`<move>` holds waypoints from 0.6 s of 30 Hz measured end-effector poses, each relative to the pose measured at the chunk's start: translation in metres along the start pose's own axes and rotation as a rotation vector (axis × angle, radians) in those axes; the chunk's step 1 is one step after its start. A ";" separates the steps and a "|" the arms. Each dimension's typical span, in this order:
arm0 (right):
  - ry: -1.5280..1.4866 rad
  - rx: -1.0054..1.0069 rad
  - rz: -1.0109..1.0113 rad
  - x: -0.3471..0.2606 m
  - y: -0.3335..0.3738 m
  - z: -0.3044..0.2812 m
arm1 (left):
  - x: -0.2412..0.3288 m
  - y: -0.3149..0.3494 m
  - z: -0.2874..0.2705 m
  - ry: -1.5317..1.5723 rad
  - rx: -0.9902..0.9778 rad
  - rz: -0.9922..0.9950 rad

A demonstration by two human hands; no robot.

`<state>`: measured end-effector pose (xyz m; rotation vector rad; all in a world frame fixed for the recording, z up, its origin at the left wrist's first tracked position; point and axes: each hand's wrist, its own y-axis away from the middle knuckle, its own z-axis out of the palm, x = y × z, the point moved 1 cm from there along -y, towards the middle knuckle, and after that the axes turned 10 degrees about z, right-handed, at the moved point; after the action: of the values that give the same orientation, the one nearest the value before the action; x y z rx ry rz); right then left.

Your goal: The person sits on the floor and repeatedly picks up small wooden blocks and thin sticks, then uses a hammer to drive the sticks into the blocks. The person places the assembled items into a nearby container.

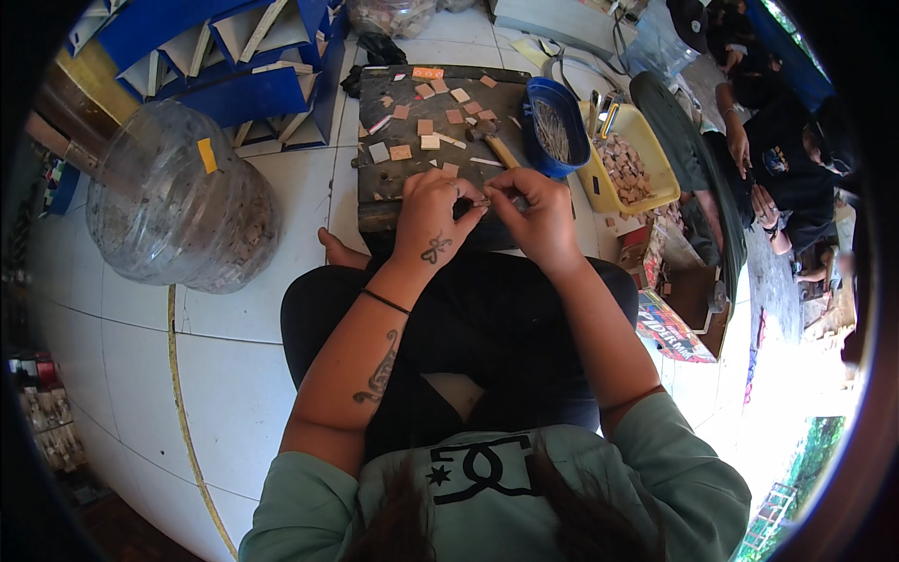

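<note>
Left hand (436, 206) and right hand (536, 212): thumb and forefinger of each pinched on a small piece (483, 201), mostly hidden, unidentifiable. Piece at fingertips, between hands, above near part of dark work block (374, 181); wood-handled hammer (497, 143) just beyond.

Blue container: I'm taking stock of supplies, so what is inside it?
Inside the blue container lies a heap of thin, grey, nail-like pieces. Whatever is beneath the heap is covered and cannot be seen.
</note>
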<state>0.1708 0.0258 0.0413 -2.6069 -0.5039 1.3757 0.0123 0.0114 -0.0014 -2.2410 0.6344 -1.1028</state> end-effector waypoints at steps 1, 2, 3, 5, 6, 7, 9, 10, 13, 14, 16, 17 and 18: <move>0.011 0.008 -0.011 0.001 0.000 0.001 | 0.000 0.000 0.000 0.000 -0.008 -0.010; 0.002 0.014 -0.006 0.002 0.001 0.002 | -0.001 0.001 0.001 0.000 -0.010 -0.014; -0.007 0.018 0.004 0.003 0.001 0.002 | -0.001 0.001 0.001 0.000 -0.005 -0.012; -0.052 0.039 0.033 0.007 0.003 0.003 | -0.003 0.001 0.002 0.001 -0.014 -0.009; -0.087 0.054 0.053 0.009 0.004 0.005 | -0.004 0.000 0.002 0.002 -0.016 -0.004; -0.113 0.063 0.094 0.011 0.004 0.006 | -0.005 0.000 0.002 0.006 -0.016 -0.002; -0.143 0.088 0.094 0.014 0.006 0.006 | -0.005 0.001 0.002 0.015 -0.020 -0.003; -0.149 0.100 0.115 0.015 0.006 0.007 | -0.005 0.001 0.002 0.013 -0.014 -0.002; -0.161 0.084 0.062 0.016 0.006 0.007 | -0.003 0.001 0.002 0.004 -0.012 -0.007; -0.157 0.081 0.058 0.016 0.006 0.007 | -0.003 0.001 0.002 -0.003 -0.011 -0.010; -0.150 0.076 0.059 0.014 0.005 0.006 | -0.004 0.002 0.003 -0.008 -0.015 -0.010; -0.134 0.070 0.053 0.013 0.005 0.006 | -0.004 0.001 0.003 -0.007 -0.019 -0.006; -0.120 0.065 0.049 0.012 0.005 0.005 | -0.005 0.001 0.003 -0.006 -0.017 0.004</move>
<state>0.1738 0.0251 0.0275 -2.5126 -0.4055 1.5440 0.0120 0.0141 -0.0064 -2.2561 0.6481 -1.0917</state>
